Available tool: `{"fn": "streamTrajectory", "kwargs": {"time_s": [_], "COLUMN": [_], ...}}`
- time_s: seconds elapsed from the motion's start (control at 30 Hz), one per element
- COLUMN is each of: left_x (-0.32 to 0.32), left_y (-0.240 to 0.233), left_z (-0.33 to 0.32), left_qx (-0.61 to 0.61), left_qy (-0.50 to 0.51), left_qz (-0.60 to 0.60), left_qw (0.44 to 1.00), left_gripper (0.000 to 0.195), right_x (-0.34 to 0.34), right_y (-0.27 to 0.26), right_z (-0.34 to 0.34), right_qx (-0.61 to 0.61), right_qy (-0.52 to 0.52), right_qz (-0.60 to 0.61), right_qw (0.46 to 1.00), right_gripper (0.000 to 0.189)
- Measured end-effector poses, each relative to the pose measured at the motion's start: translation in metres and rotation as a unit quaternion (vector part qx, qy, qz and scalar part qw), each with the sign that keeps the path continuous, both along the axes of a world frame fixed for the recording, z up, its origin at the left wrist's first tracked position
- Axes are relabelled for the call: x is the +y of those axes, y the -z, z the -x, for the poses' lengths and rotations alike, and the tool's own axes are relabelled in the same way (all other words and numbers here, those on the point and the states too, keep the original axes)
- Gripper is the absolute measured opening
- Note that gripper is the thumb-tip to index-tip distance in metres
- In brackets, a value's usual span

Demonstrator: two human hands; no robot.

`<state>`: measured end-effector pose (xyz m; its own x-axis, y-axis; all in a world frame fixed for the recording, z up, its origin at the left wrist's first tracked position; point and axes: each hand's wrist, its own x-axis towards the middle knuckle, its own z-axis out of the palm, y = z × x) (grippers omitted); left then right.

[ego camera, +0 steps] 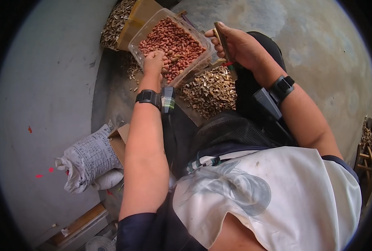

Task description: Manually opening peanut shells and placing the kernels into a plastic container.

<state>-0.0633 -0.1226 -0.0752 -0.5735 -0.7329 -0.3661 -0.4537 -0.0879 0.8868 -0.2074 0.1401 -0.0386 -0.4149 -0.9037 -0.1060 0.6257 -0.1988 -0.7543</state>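
My right hand [236, 44] grips a bamboo tong-like tool [226, 47], two strips bound with red and green near the lower end. It is held right of a clear plastic tub [132, 47] of shelled, reddish-skinned peanuts [173, 37]. My left hand [154, 64] is over the tub's near left part with its fingers curled down. Its fingertips are partly hidden, so whether it holds a peanut cannot be made out. A few paler, unshelled peanuts [173, 59] lie on the kernels just right of that hand.
A heap of peanut shells [212, 92] lies between the tub and my legs. At the far left, a cardboard box [142, 18] stands by more shells [117, 25]. A printed white sack [90, 155] rests against the grey wall [48, 94]. Concrete floor [324, 62] extends to the right.
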Motion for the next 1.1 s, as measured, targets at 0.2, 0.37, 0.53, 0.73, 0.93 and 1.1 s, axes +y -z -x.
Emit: {"fn": "streamTrajectory", "kwargs": {"time_s": [0.2, 0.37, 0.53, 0.73, 0.93, 1.1], "left_x": [0.004, -0.004, 0.0, 0.0, 0.025, 0.029], "left_y": [-0.017, -0.031, -0.046, -0.045, -0.055, -0.046], "left_z": [-0.01, -0.027, -0.03, -0.016, 0.007, 0.003], "left_qx": [0.035, 0.104, -0.07, -0.242, -0.448, -0.443], "left_qy": [0.005, 0.046, 0.229, 0.434, 0.528, 0.519], "left_qz": [-0.022, -0.035, 0.052, 0.29, 0.354, 0.388], "left_qw": [0.999, 0.993, 0.97, 0.818, 0.628, 0.619], "left_gripper": [0.015, 0.014, 0.008, 0.026, 0.028, 0.026], "right_x": [-0.002, -0.004, -0.005, -0.014, -0.015, -0.017], "right_y": [-0.001, 0.0, 0.002, -0.002, -0.004, -0.005], "right_z": [-0.003, -0.003, -0.002, -0.009, -0.01, -0.011], "right_qx": [-0.005, -0.019, -0.023, -0.017, 0.001, -0.004], "right_qy": [-0.007, -0.023, -0.019, -0.026, -0.026, -0.031], "right_qz": [0.002, 0.009, -0.014, -0.032, -0.062, -0.061], "right_qw": [1.0, 1.0, 0.999, 0.999, 0.998, 0.998], "right_gripper": [0.045, 0.045, 0.043, 0.041, 0.045, 0.045]}}
